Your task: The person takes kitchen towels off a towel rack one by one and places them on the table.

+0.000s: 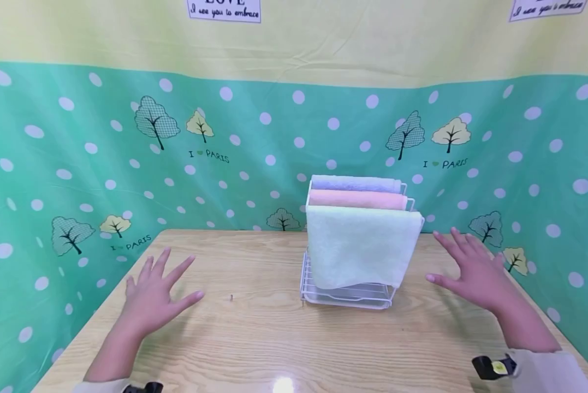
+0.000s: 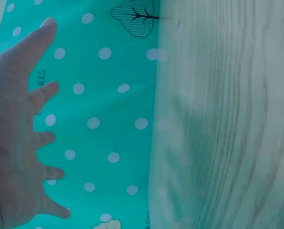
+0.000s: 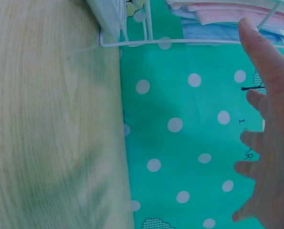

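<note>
A white wire rack point(image 1: 345, 297) stands on the wooden table, right of the middle. Three cloths hang over its bars: a pale green towel point(image 1: 362, 245) in front, a pink towel point(image 1: 357, 200) behind it and a lavender towel point(image 1: 355, 183) at the back. My left hand point(image 1: 151, 300) hovers over the table's left side, fingers spread, holding nothing. To the right of the rack, my right hand point(image 1: 477, 273) is also spread and holds nothing, apart from the towels. In the right wrist view the rack's side frame point(image 3: 180, 43) shows beyond the thumb.
The light wood table point(image 1: 254, 344) carries a tiny dark speck point(image 1: 231, 297) left of the rack. A green polka-dot curtain point(image 1: 254, 147) with printed trees surrounds the table at the back and both sides. Dark wrist straps sit at both sleeves.
</note>
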`<state>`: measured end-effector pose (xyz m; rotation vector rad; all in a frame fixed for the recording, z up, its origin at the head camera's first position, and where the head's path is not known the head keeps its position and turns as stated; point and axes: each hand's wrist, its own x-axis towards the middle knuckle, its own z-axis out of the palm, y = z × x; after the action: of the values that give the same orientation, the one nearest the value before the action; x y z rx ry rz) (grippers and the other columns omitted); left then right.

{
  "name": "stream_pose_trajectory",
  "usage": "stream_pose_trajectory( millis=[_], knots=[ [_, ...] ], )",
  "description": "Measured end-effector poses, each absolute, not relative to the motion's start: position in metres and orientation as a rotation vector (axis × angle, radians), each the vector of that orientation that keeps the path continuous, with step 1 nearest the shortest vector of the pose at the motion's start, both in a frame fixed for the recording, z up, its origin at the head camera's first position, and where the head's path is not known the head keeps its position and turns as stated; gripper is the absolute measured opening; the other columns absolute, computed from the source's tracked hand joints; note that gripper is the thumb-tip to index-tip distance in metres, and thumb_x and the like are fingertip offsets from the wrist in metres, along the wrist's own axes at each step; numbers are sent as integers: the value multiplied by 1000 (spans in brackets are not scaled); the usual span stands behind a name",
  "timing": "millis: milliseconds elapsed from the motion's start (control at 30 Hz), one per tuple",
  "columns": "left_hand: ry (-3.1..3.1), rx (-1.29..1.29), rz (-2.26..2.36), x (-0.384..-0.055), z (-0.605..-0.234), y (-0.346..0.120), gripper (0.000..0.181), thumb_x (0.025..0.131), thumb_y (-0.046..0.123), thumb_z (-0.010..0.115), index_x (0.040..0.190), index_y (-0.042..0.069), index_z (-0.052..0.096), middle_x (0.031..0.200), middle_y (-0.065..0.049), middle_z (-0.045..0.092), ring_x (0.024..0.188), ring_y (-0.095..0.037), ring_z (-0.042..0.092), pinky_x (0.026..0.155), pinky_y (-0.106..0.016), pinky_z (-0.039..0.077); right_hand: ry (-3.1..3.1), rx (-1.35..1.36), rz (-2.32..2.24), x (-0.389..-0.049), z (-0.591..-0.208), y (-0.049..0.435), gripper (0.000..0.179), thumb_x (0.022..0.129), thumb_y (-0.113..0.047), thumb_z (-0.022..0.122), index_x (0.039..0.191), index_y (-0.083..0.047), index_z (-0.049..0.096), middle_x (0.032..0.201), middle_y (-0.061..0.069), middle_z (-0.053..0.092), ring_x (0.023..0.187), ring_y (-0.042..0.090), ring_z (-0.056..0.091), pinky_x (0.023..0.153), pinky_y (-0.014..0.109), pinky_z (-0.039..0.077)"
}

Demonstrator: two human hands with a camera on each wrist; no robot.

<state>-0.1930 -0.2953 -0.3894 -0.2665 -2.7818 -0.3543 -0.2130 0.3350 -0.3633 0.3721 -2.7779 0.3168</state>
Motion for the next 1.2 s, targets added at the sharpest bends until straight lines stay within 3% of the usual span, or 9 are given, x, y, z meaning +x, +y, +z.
stream_pose_trajectory(
  millis=[200,367,567,867,933,1000,1100,1133,1200],
  knots=[
    [-2772,-285,-463,-196,-388,-289,85,82,63,67,152,30,34,158,-23,13,134,-60,18,84,-88,16,-2717,450,547,-214,-358,331,100,80,-43,78,157,-17,19,156,31,13,135,61,12,94,83,15],
    [-2737,-311,-530,-201,-387,-282,83,81,59,71,150,26,39,156,-24,19,131,-59,24,84,-83,24,-2688,485,708,-215,-355,328,109,74,-33,86,157,-18,18,159,25,10,135,61,15,87,82,24],
    [-2730,-338,-624,-204,-385,-275,80,83,55,71,150,26,39,155,-23,20,128,-59,27,80,-81,31,-2661,503,822,-214,-350,323,113,69,-29,90,157,-27,18,161,19,11,134,60,20,85,80,29],
    [-2699,-390,-826,-207,-385,-259,77,84,47,73,150,25,40,155,-21,20,133,-54,25,86,-78,34,-2591,539,893,-213,-342,315,112,68,-22,91,156,-31,22,160,16,18,134,57,26,91,75,33],
    [-2686,-412,-860,-209,-385,-255,77,85,46,73,151,25,39,155,-20,20,133,-51,27,87,-76,36,-2567,536,927,-212,-342,313,111,69,-19,90,156,-30,22,160,15,20,133,55,30,97,65,37],
    [-2673,-431,-882,-210,-386,-251,76,86,44,73,151,25,39,155,-20,21,132,-49,29,87,-74,38,-2542,530,966,-211,-342,311,109,70,-16,89,156,-27,23,159,14,23,133,52,33,105,42,42],
    [-2657,-456,-905,-211,-387,-246,76,86,42,73,151,26,38,154,-20,21,131,-48,31,87,-73,40,-2489,522,1039,-210,-344,308,104,72,-10,87,155,-24,27,157,10,29,135,33,38,99,10,37],
    [-2653,-463,-911,-212,-388,-245,76,85,42,74,151,26,39,154,-19,22,131,-47,31,87,-72,40,-2466,532,1060,-210,-344,307,102,72,-7,86,155,-22,29,156,8,31,136,25,40,95,4,34],
    [-2644,-481,-917,-213,-388,-241,75,85,41,74,150,27,39,154,-19,22,131,-46,31,87,-72,40,-2418,558,1104,-210,-344,307,99,72,-1,85,154,-19,31,155,3,34,133,9,41,94,3,35]
  ],
)
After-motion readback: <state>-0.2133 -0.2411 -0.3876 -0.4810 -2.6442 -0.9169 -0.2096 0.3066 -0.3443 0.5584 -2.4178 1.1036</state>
